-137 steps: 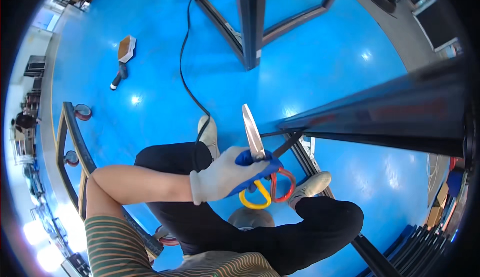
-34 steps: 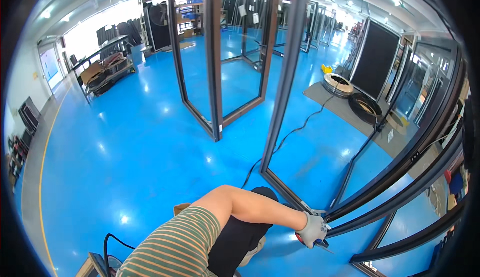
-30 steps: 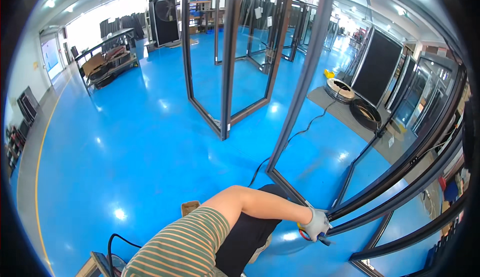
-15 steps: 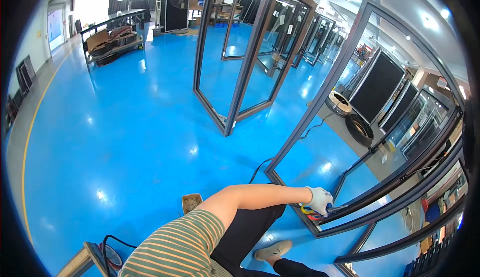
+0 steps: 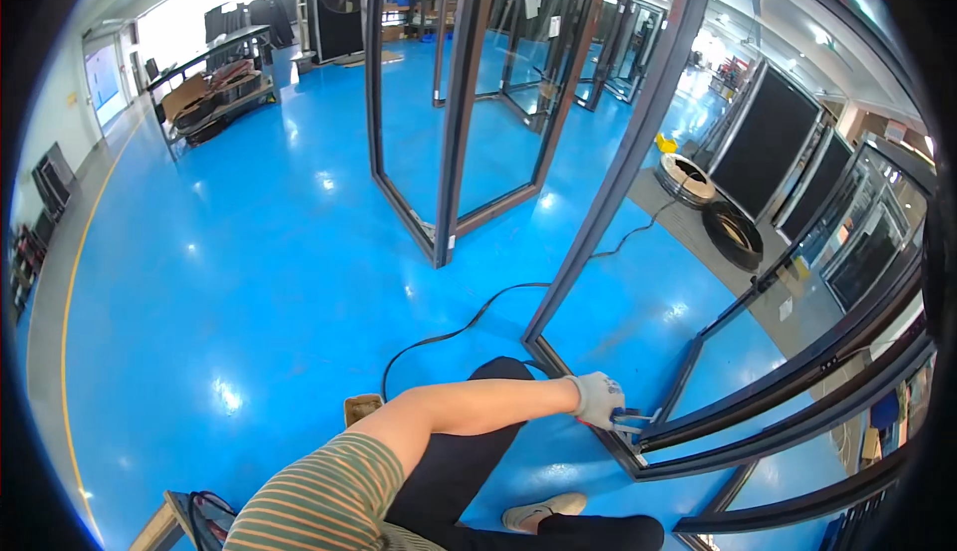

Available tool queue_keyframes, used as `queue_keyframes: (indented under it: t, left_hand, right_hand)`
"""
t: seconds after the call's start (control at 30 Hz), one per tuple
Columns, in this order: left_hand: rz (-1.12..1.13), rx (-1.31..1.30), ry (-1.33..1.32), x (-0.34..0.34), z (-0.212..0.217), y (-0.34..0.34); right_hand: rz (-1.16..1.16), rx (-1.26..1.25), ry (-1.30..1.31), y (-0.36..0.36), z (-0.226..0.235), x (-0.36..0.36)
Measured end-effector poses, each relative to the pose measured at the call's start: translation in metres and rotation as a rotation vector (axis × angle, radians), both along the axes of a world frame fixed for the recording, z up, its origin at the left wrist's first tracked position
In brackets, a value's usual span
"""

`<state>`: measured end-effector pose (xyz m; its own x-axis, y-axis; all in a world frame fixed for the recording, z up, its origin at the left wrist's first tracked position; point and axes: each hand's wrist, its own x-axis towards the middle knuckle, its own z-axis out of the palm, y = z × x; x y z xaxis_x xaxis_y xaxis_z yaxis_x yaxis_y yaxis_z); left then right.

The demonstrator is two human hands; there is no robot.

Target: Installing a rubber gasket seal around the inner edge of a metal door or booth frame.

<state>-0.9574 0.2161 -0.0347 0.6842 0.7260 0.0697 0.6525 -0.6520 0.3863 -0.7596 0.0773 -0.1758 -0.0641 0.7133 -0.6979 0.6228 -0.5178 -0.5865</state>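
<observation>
My left hand [image 5: 598, 399] wears a pale knitted glove, and its bare forearm crosses from the lower left. The fingers are closed round a small hand tool [image 5: 626, 419] with blue on its grip and bright metal at its end; its kind is hard to make out. That hand is low over the bottom corner of a large dark grey metal frame [image 5: 616, 157]. Beside it, the tool's metal end is close to a dark lower rail [image 5: 738, 413]; whether they touch cannot be told. My right hand is outside the picture.
More brown and dark frames [image 5: 454, 123] stand upright ahead. A black cable [image 5: 454, 332] crosses the blue floor. Coiled rolls [image 5: 733, 235] lie at the right by dark panels [image 5: 766, 137]. A small box [image 5: 361, 410] sits by my leg; a rack [image 5: 214, 83] stands far left.
The view has shifted, and my gloved left hand appears further left in the picture. Yellow and red parts seen under it earlier are mostly hidden; a blue grip and metal end now show.
</observation>
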Motion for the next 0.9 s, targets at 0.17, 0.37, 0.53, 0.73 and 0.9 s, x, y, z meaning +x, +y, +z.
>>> queue_keyframes:
  t: [0.17, 0.37, 0.53, 0.73, 0.9]
  left_hand:
    - [0.051, 0.157, 0.007, -0.039, -0.042, 0.019]
    - [0.148, 0.178, -0.108, -0.028, 0.000, 0.013]
    - [-0.048, -0.064, -0.490, 0.021, 0.058, -0.026]
    - [-0.123, -0.048, -0.710, 0.045, 0.108, -0.077]
    - [0.181, -0.567, -0.937, 0.032, 0.123, -0.073]
  right_hand:
    - [-0.451, 0.198, 0.211, -0.035, 0.009, 0.053]
    - [-1.017, 0.529, 0.515, -0.102, 0.008, 0.090]
    - [-0.674, 1.189, 0.373, -0.048, 0.111, 0.045]
    - [-0.422, 1.281, 0.233, -0.008, 0.167, 0.003]
    - [-0.395, 1.598, -0.650, 0.000, 0.209, -0.045]
